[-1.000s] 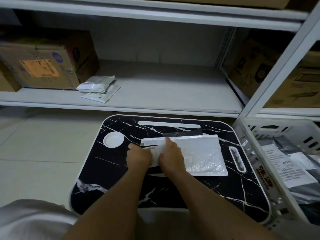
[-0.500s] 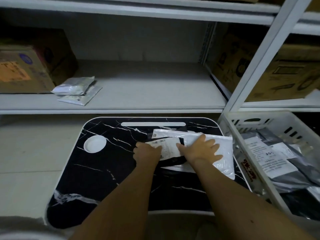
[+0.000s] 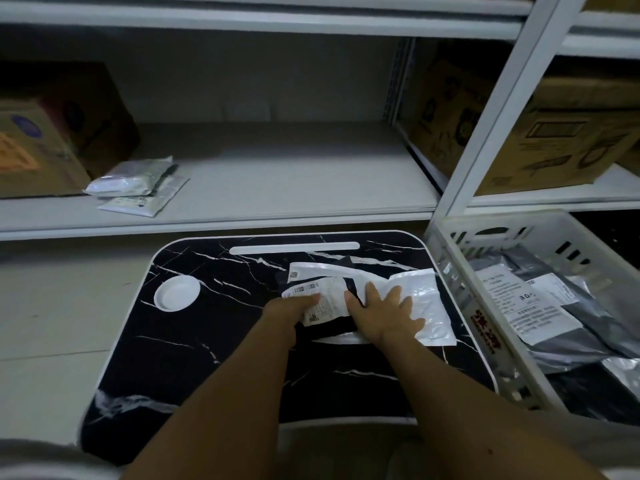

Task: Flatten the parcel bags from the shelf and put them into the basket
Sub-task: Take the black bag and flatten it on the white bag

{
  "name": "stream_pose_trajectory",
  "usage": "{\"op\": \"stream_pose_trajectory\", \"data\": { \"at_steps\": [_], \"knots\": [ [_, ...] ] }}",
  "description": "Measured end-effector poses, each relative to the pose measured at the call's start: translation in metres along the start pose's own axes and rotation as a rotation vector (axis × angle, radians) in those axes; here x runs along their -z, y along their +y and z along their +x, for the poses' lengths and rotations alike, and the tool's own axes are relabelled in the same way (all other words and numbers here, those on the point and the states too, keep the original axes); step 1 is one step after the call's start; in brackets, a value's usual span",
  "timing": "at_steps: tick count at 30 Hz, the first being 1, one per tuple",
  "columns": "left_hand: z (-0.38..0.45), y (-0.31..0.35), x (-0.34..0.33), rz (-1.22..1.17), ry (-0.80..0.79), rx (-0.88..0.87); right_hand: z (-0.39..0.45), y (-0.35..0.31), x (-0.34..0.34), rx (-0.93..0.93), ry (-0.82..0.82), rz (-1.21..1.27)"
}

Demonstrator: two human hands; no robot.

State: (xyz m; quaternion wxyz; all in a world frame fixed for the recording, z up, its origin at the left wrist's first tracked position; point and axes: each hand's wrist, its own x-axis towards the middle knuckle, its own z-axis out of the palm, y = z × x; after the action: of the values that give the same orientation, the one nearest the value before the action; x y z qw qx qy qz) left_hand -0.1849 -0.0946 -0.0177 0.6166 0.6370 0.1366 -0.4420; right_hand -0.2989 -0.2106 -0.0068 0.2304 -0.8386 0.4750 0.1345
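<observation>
1. Fingers of the right hand [image 3: 384,315] lie spread and flat, pressing a white parcel bag [image 3: 420,306] onto the table [image 3: 207,341].
2. Left hand [image 3: 289,308] rests on a black parcel bag [image 3: 332,327] with a white label; whether its fingers curl around the edge, I cannot tell.
3. Both bags lie on the table's far right side, long axis running left to right.
4. Just right of the table stands the basket [image 3: 446,258], already holding bags; the right hand is nearer it.
5. Two more bags [image 3: 135,185] wait on the shelf [image 3: 277,181], far left.
</observation>
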Motion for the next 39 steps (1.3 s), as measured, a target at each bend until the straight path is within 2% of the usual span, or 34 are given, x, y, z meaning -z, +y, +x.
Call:
{"op": "stream_pose_trajectory", "data": {
  "at_steps": [3, 10, 20, 23, 28, 39],
  "knots": [
    [-0.012, 0.002, -0.002, -0.054, -0.045, -0.004, -0.011, -0.005, 0.006, 0.060, -0.016, 0.070],
    [-0.052, 0.016, -0.012, -0.102, -0.051, -0.134, -0.051, -0.026, 0.035, 0.168, 0.096, 0.168],
    [-0.141, 0.052, -0.076, -0.109, -0.200, -0.339, -0.108, 0.000, 0.131, 0.193, 0.305, 0.249],
    [-0.161, 0.057, -0.119, -0.092, -0.274, -0.378, -0.116, 0.030, 0.164, 0.169, 0.386, 0.281],
    [-0.176, 0.037, -0.205, -0.019, -0.347, -0.348, -0.111, 0.103, 0.194, 0.035, 0.495, 0.357],
    [-0.137, -0.088, -0.357, 0.162, -0.469, -0.089, -0.069, 0.277, 0.185, -0.270, 0.471, 0.445]
  ]
}}
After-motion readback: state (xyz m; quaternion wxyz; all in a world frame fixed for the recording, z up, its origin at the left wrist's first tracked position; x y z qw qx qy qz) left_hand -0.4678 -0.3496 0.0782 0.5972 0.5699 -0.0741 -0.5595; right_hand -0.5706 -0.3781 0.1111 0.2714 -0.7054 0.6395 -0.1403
